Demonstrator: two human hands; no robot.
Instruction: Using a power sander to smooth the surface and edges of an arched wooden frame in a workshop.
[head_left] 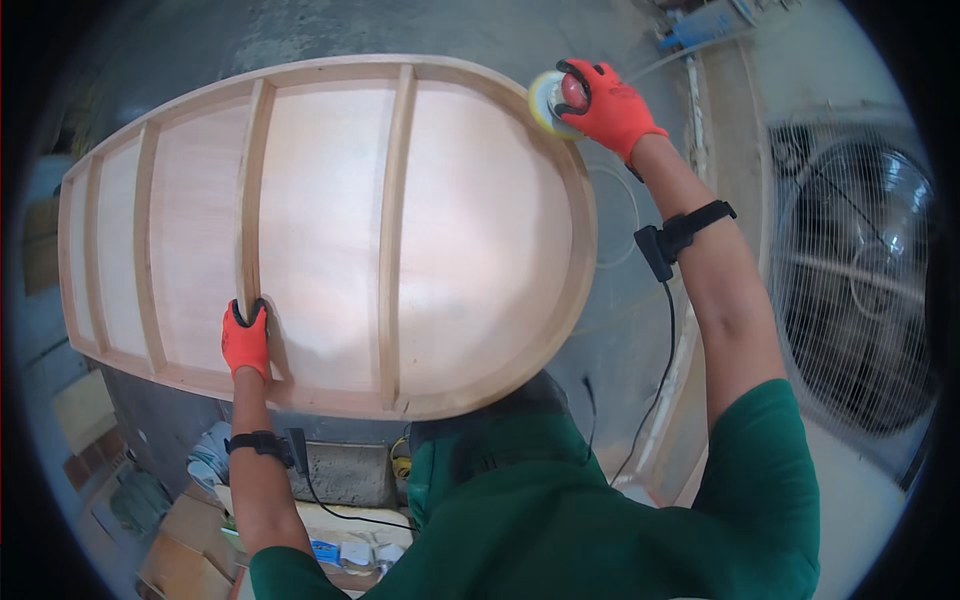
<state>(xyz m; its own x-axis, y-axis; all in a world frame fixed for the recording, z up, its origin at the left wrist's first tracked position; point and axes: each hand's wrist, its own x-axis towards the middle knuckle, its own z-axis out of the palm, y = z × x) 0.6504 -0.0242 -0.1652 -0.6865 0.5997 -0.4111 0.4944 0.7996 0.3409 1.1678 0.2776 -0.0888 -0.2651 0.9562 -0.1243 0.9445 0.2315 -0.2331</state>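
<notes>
A large rounded wooden frame (480, 220) with a pale panel and several crosswise slats lies in front of me. Its curved end is on the right and it narrows to the left. My left hand (246, 340), in a red and black glove, grips the near part of one wooden slat (250, 190). At the far right of the curved rim, my right hand (612, 108), gloved the same way, is closed over a round power sander (548, 104) with a yellow-edged pad. The pad is against the outer edge of the rim. My right fingertips are partly hidden behind the tool.
A big caged fan (860, 280) stands at the right. The frame rests on a grey surface (625, 290). Black cables (662, 390) hang from the straps on my forearms. Below left are a concrete-like block (350, 475), boards (185, 545) and small items on a bench.
</notes>
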